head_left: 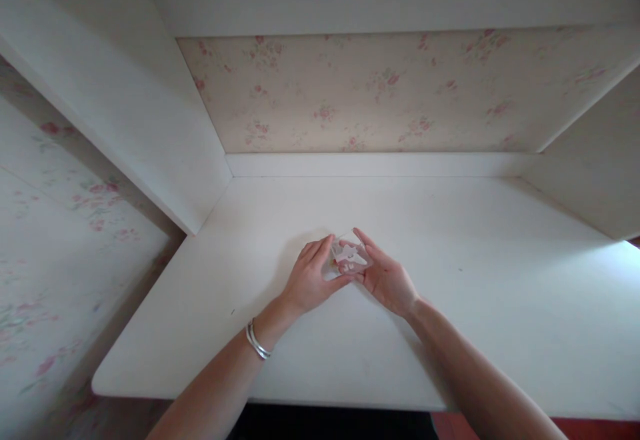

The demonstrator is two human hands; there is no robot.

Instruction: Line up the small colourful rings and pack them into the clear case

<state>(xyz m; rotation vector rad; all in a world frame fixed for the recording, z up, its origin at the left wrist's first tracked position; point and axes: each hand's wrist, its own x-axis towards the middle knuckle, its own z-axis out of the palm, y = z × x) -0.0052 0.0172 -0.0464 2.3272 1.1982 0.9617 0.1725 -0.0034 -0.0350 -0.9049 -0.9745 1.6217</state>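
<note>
Between both hands is a small clear box [351,255], see-through, with white shapes showing in or on it; what they are is too small to tell. My left hand [313,277] grips its left side, the thumb along the near edge and the fingers at the far left corner. On the right side my right hand [387,277] holds it, one finger up at the far corner and others showing through the clear walls behind it. The box is tilted and held over the white desk [310,347]. A silver bracelet [257,341] circles my left wrist.
White panels stand at the left [165,113] and right [595,153] of the desk, with a white shelf [350,0] above. Floral wallpaper [360,93] covers the back wall. The desk's near edge runs just before my body.
</note>
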